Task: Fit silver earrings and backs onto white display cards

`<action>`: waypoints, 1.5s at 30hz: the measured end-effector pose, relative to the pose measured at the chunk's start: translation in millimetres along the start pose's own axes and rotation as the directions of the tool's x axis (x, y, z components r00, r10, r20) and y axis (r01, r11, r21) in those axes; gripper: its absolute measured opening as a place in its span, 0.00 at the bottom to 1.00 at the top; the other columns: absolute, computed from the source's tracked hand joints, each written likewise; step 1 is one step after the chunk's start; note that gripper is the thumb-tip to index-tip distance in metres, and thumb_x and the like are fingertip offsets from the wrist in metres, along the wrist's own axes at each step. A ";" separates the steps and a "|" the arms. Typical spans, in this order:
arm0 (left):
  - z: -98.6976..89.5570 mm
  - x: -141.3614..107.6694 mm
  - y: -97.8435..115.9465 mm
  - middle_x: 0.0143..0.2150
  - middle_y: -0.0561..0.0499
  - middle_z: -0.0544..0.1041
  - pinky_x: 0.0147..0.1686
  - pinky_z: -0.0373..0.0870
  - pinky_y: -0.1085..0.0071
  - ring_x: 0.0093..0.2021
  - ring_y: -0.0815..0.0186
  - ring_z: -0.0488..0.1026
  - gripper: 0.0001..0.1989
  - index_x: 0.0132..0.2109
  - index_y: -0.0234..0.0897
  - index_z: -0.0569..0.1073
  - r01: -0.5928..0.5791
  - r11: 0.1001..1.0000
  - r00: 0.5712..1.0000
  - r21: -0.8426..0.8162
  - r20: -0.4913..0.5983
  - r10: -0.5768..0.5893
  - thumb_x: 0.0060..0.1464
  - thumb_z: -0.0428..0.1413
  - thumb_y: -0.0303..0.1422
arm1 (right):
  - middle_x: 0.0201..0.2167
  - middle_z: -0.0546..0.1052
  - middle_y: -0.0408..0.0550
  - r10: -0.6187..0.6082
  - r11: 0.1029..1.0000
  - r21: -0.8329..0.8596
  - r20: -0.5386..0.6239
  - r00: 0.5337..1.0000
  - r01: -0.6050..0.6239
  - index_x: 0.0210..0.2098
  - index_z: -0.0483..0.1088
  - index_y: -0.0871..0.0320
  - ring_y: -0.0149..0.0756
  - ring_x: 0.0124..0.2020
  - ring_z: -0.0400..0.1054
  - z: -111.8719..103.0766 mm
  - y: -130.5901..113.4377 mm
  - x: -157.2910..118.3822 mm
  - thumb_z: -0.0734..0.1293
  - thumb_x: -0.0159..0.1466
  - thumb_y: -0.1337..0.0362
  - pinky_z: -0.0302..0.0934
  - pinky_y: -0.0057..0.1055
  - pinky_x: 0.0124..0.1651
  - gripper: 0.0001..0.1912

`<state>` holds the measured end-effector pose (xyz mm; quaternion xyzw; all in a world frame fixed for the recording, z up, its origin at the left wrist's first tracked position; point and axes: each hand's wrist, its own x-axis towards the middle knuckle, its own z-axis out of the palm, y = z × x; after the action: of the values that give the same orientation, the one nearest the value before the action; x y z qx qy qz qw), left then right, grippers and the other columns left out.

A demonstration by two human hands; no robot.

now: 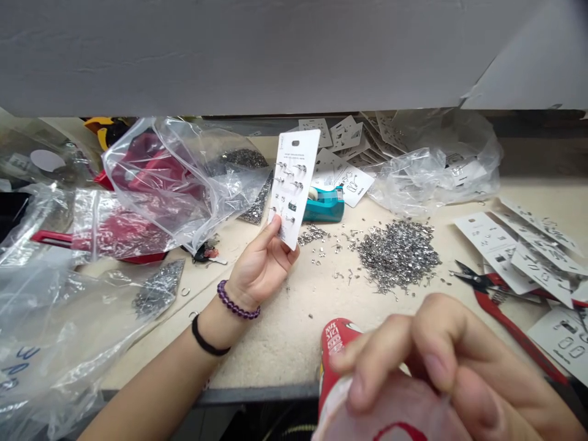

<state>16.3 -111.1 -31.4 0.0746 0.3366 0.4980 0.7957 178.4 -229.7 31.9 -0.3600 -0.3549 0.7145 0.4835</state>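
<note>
Red printing showed nearest the camera, on a container (334, 343) with a pale lid under the right hand (459, 343). That hand's fingers were bent over the lid, thumb and forefinger close together; whether they pinched anything small, I could not tell. Beyond it, the left hand (264, 269), with a purple bead bracelet (228, 300) at the wrist, pinched a white earring card (294, 160) by its lower edge between thumb and fingers, raised and tilted above the bench (285, 343).

Small metal earrings sat in rows on that card, down to beside the thumb, so it looked largely filled; whether any place on it lacked a piece was too small to tell. To the right, red-handled cutters (498, 312) lay open against several overlapping filled cards (489, 245). A large heap of loose metal pieces (399, 254) lay between those cards and the held one, so plenty seemed unmounted.

On the left, clear plastic bags held more loose pieces (158, 288) and a red scoop (50, 237). Farther off, just behind the held card, stood a teal tape dispenser (328, 208), with more cards (351, 131) stacked loosely behind it, beside a crumpled clear bag (413, 177).
</note>
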 end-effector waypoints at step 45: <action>-6.8 -7.6 -28.0 0.43 0.49 0.74 0.35 0.73 0.70 0.40 0.66 0.73 0.16 0.42 0.37 0.59 -0.361 0.709 0.932 0.606 0.221 0.286 0.48 0.57 0.31 | 0.38 0.75 0.44 -0.591 -0.193 -0.803 0.554 0.586 0.564 0.29 0.60 0.53 0.45 0.54 0.58 -53.8 25.9 95.7 0.61 0.56 0.70 0.50 0.49 0.57 0.05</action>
<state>30.9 -132.8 -45.8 0.4252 0.4220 0.4808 0.6402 187.2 -137.8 -33.0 -0.3768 -0.8301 0.0083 0.4110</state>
